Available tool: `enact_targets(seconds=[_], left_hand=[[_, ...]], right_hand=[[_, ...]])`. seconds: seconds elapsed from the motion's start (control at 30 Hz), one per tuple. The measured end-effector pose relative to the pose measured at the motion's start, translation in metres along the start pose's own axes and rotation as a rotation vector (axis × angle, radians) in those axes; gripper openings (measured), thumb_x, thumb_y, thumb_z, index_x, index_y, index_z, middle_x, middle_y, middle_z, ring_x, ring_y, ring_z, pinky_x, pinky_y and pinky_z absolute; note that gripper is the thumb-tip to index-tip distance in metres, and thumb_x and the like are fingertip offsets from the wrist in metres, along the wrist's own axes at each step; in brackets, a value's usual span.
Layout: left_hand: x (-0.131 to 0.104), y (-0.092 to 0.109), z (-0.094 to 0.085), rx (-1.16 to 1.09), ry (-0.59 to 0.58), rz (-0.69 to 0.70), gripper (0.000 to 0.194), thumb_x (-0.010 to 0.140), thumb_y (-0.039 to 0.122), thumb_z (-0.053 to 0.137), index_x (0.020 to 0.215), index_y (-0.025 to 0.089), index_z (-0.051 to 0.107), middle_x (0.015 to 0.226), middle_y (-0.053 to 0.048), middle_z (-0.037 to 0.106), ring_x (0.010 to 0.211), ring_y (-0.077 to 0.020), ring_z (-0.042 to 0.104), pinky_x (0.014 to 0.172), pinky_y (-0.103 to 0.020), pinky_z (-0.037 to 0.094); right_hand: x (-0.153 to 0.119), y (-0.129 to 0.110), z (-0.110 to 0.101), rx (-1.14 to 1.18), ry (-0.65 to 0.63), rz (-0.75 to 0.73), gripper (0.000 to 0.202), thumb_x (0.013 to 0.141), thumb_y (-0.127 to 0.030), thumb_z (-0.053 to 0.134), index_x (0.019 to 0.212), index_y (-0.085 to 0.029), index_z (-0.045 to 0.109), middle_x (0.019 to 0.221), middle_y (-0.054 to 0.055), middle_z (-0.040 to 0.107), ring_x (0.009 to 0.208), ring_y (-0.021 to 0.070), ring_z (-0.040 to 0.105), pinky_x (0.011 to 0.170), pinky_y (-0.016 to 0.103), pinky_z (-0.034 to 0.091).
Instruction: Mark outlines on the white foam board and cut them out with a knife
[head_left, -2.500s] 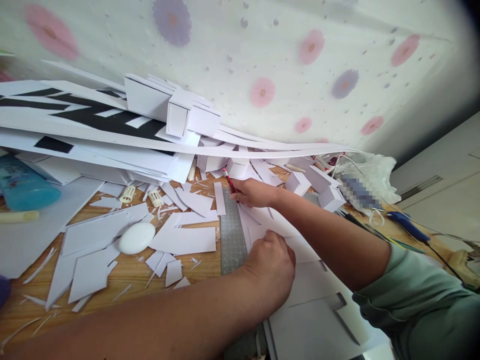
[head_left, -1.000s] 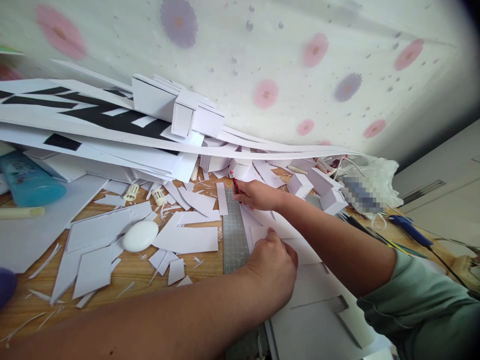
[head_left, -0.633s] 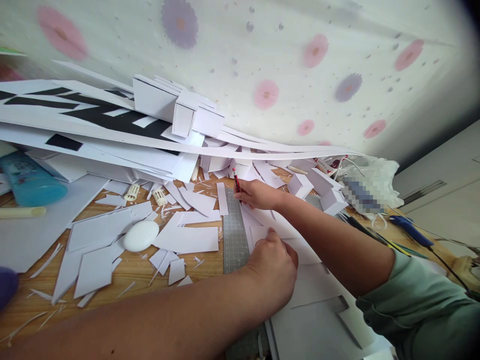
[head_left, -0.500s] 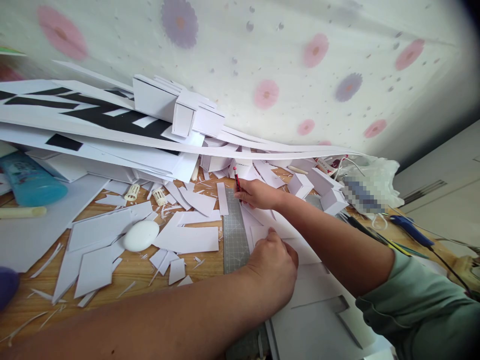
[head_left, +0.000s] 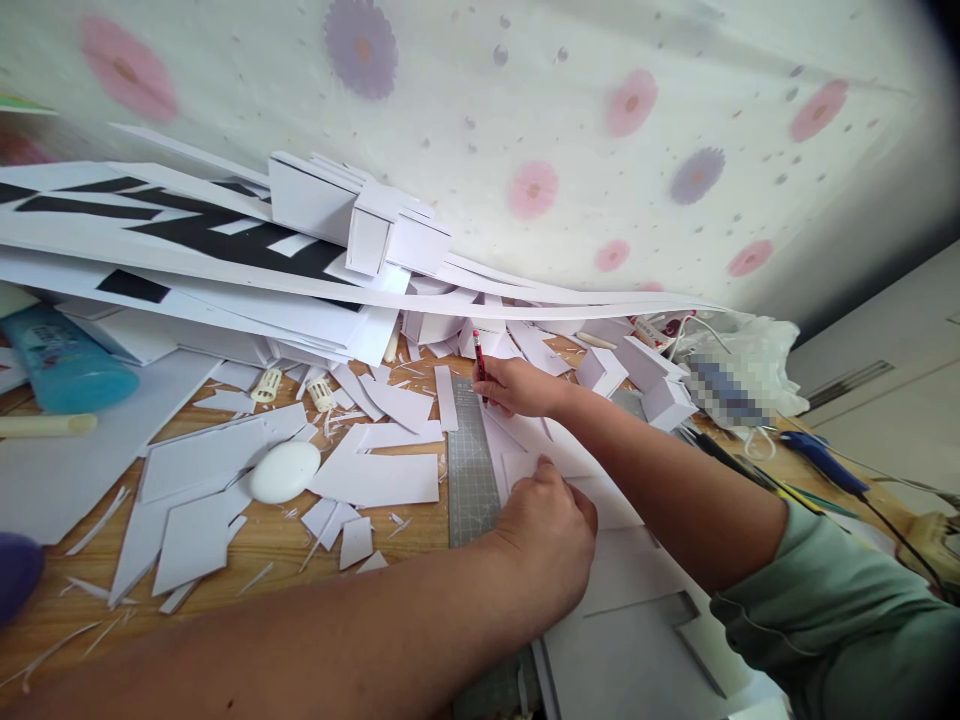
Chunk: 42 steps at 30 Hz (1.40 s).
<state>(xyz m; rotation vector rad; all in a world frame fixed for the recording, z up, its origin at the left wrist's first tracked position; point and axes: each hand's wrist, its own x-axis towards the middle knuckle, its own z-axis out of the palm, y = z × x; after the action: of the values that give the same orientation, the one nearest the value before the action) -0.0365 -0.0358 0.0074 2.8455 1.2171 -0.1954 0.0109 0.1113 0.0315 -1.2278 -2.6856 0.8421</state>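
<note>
A slim red-and-black pencil [head_left: 478, 358] is pinched in my right hand [head_left: 521, 387]. Its upper end points away from me, and its lower end reaches the far part of a grey gridded cutting mat [head_left: 471, 480]. My left hand [head_left: 551, 530] rests closed on white board [head_left: 592, 455] along the mat's right side. The fingers curl under, so anything inside them is hidden. Beside the mat's far left edge lies a narrow white strip [head_left: 446, 398].
White offcuts [head_left: 397, 478] and a white oval object [head_left: 284, 472] lie left of the mat. Stacked boards [head_left: 300, 310] line the wall. A blue bottle [head_left: 67, 360] lies far left. Folded white pieces [head_left: 667, 400], a plastic bag [head_left: 780, 350] and a blue-handled tool [head_left: 821, 460] are on the right.
The pencil's upper end has shifted slightly to the right in my right hand. My left hand stays in place on the board.
</note>
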Motion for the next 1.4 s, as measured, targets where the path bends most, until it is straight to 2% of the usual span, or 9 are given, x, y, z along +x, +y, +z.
enact_targets(seconds=[0.17,0.57,0.8,1.07,1.4], left_hand=[[-0.001,0.0,0.0,0.002,0.006,0.003,0.048,0.089,0.022,0.046,0.133,0.003,0.048,0.122,-0.031,0.055,0.112,-0.04,0.053,0.065,-0.038,0.048],[-0.001,0.0,0.002,0.03,0.025,0.002,0.05,0.088,0.021,0.046,0.134,0.002,0.047,0.129,-0.033,0.05,0.11,-0.0402,0.054,0.066,-0.041,0.048],[-0.002,0.001,0.001,0.033,0.035,-0.023,0.046,0.084,0.019,0.05,0.128,0.003,0.053,0.114,-0.029,0.061,0.108,-0.0376,0.054,0.066,-0.038,0.048],[-0.001,0.002,0.002,0.029,0.025,-0.024,0.05,0.086,0.02,0.047,0.132,0.002,0.049,0.128,-0.032,0.051,0.115,-0.0414,0.05,0.07,-0.041,0.048],[-0.001,0.001,0.004,0.013,0.035,-0.011,0.05,0.086,0.02,0.046,0.133,0.001,0.048,0.123,-0.033,0.054,0.116,-0.0428,0.049,0.067,-0.041,0.047]], right_hand=[[0.001,0.009,0.0,0.002,0.02,-0.001,0.01,0.092,-0.029,0.045,0.085,-0.021,0.043,0.07,-0.002,0.058,0.047,0.0104,0.052,0.052,0.024,0.043],[-0.005,0.03,-0.008,0.038,0.088,0.086,0.012,0.092,-0.028,0.044,0.082,-0.021,0.041,0.069,-0.001,0.059,0.046,0.0106,0.055,0.049,0.022,0.043],[-0.007,0.033,-0.004,0.089,0.135,0.098,0.011,0.092,-0.028,0.045,0.083,-0.022,0.042,0.068,-0.002,0.059,0.046,0.0105,0.056,0.048,0.022,0.044],[-0.007,0.041,0.002,0.147,0.215,0.106,0.011,0.092,-0.025,0.046,0.083,-0.021,0.042,0.065,-0.003,0.062,0.044,0.009,0.055,0.046,0.02,0.043],[-0.011,0.046,0.006,0.206,0.265,0.133,0.01,0.092,-0.025,0.047,0.084,-0.021,0.044,0.068,0.0,0.065,0.047,0.0102,0.058,0.045,0.02,0.045]])
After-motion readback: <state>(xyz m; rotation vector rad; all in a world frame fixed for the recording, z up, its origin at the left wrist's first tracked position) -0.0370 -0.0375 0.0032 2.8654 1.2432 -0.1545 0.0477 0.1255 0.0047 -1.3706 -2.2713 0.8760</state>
